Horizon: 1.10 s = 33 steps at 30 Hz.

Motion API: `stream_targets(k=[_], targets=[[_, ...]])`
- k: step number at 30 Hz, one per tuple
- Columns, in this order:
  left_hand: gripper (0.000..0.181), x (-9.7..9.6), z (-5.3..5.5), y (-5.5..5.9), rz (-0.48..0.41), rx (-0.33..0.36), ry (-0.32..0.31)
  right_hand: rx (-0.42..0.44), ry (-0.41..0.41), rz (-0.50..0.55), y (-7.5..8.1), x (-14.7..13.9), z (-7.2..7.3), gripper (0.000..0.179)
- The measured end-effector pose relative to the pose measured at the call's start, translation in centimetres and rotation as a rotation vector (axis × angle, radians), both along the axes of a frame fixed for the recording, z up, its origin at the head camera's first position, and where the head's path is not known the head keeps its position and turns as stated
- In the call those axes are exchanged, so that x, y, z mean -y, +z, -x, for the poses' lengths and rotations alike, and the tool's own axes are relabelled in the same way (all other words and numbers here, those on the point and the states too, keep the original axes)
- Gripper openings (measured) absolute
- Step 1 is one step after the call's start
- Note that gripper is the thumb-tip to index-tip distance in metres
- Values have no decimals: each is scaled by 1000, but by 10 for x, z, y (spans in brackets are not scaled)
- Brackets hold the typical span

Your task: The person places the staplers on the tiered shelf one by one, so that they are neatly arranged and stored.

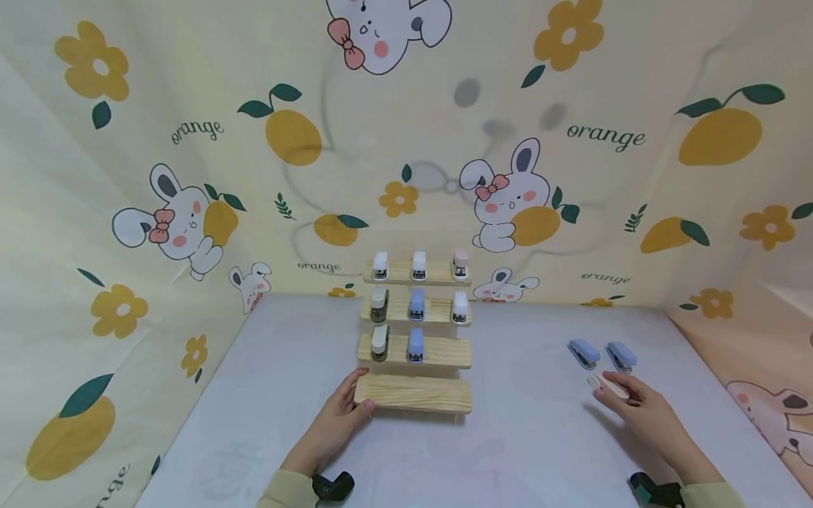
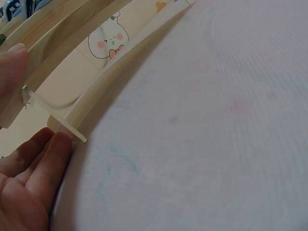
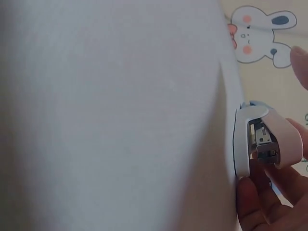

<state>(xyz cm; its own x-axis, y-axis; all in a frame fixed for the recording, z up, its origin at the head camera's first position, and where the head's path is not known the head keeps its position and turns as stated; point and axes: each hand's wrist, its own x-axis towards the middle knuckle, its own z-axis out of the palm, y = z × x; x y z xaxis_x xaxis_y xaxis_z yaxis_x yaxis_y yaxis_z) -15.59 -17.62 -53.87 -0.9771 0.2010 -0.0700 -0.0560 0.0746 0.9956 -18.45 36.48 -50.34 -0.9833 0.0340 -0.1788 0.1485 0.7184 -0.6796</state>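
Observation:
My left hand grips the left end of the lowest tier of a wooden display rack, its thumb at the front edge. In the left wrist view the thumb lies by the wood, with other fingers lower down near a thin support. Over at the right, my right hand holds a pink-and-white stapler just at the tabletop. Its metal inner part shows in the right wrist view. Two blue staplers, one to the left and one to the right, lie just beyond that hand.
Several small staplers stand on the rack's upper three tiers, among them a pink one, a white one and a blue one. A patterned cloth backdrop encloses the white table at the back and sides.

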Motion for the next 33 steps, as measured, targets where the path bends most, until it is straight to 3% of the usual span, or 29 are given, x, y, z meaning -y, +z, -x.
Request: stream_targets(k=[9,18,25,33], targets=[[72,0,0,2,-4,3,-10,-18,23,6,1,2,0,86],[73,0,1,3,29,1,-4,51,46,44,4,-4,5,87],[71,-1,0,4,5,5,-6,65,80,56,5,-6,9,87],[72,-2,-1,5,18,9,4,45,44,30,2,1,9,89]])
